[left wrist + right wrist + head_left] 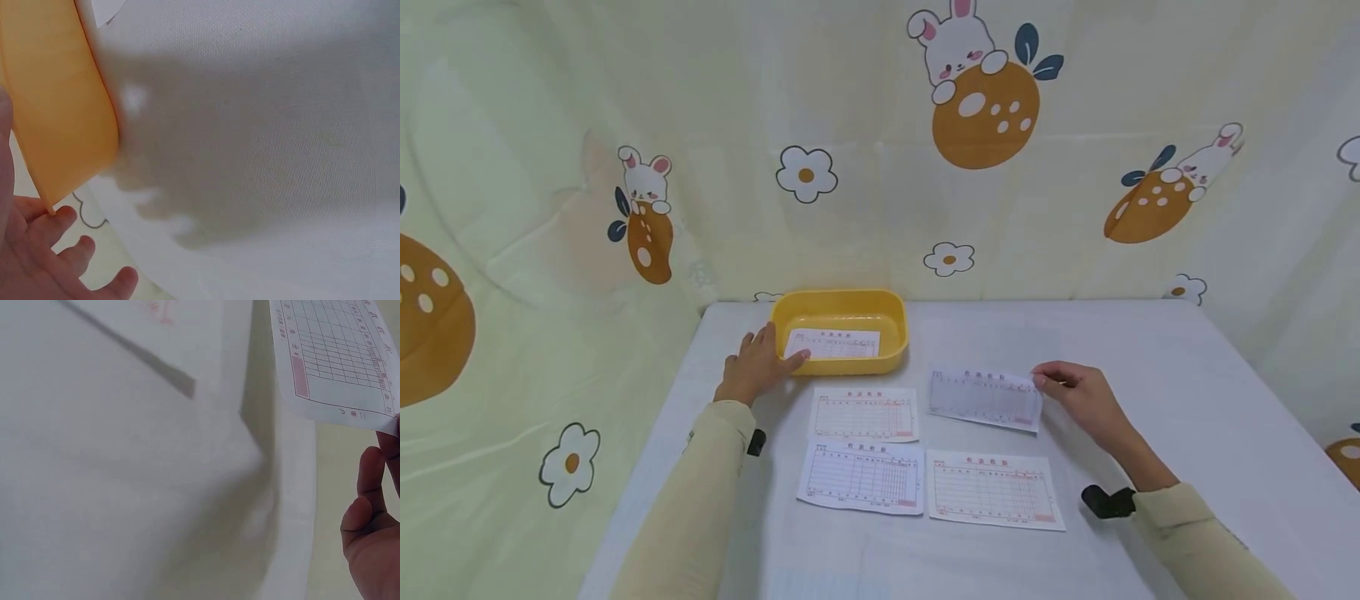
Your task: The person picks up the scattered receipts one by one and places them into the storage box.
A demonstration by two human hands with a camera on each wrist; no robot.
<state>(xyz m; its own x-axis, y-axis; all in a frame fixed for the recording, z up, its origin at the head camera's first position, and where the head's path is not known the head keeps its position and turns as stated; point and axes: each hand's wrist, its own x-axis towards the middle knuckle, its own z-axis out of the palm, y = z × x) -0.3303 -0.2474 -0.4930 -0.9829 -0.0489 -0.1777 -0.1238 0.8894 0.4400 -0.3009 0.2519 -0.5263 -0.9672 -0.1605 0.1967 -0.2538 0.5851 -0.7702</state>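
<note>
A: What is seen, starting with the largest thing?

B: A white tabletop is seen, backed by a curtain printed with rabbits and flowers. Toward its far side a yellow tray is set, and a printed form is lying inside it.

A: How is the left hand placed?

B: The left hand is rested against the tray's near left corner. Its fingers are held straight and relaxed, and one fingertip is laid over the rim, close to the edge of the form in the tray; whether the paper is touched cannot be told. Nothing is gripped.

A: And the right hand?

B: A lifted form is pinched at its right edge by the right hand. The sheet is stretched out to the left of those fingers and is raised off the tabletop, as is shown by the right wrist view.

A: What is lying nearby?

B: Three flat forms are laid on the tabletop between the two hands and nearer the person: one just in front of the tray, one below it, and one under the lifted sheet.
</note>
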